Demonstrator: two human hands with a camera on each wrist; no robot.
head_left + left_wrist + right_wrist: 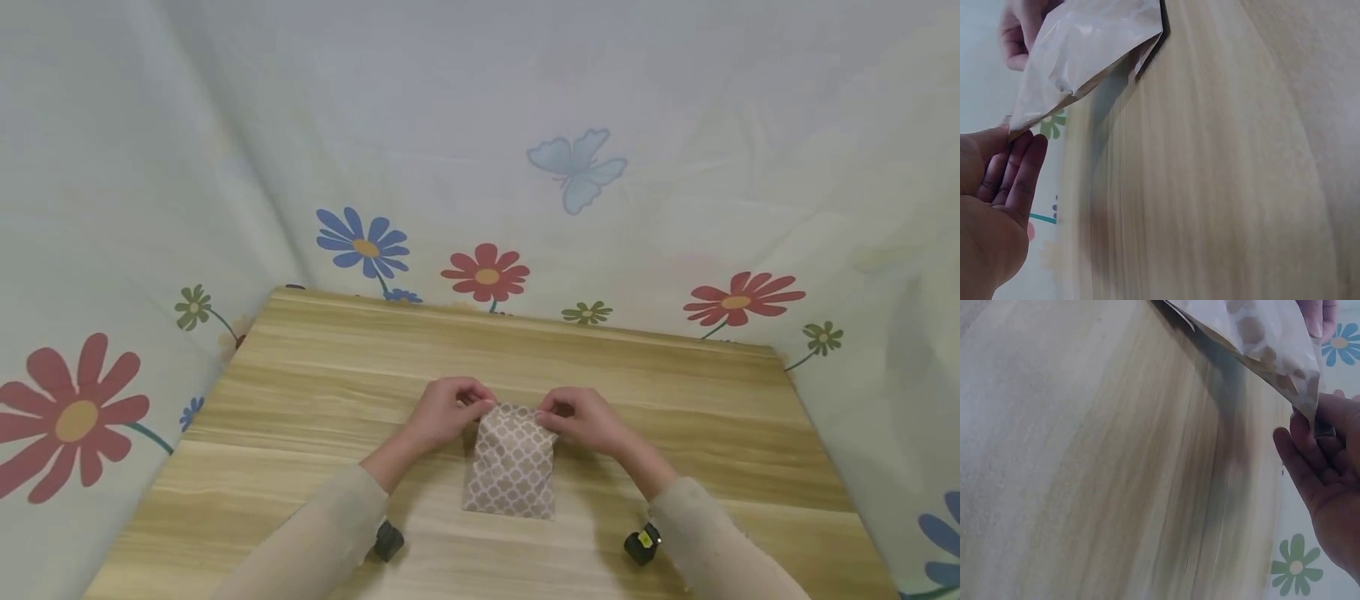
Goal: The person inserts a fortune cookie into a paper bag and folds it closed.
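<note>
Here, a brown-and-white patterned bag (511, 467) lies mid-table (300, 392), its far corners pinched by the left hand (447, 410) and right hand (577, 417); wrist views reveal its plain, crinkled underside lifted.

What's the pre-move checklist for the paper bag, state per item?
1. Left hand pinches the top left corner of the paper bag: ok.
2. Right hand pinches the top right corner: ok.
3. Bag's lower end rests on the wooden table, top edge lifted: ok.
4. Bag mouth open or closed: cannot tell.
5. Anything inside the bag: cannot tell.
6. Table around the bag free of other things: ok in the head view.
</note>
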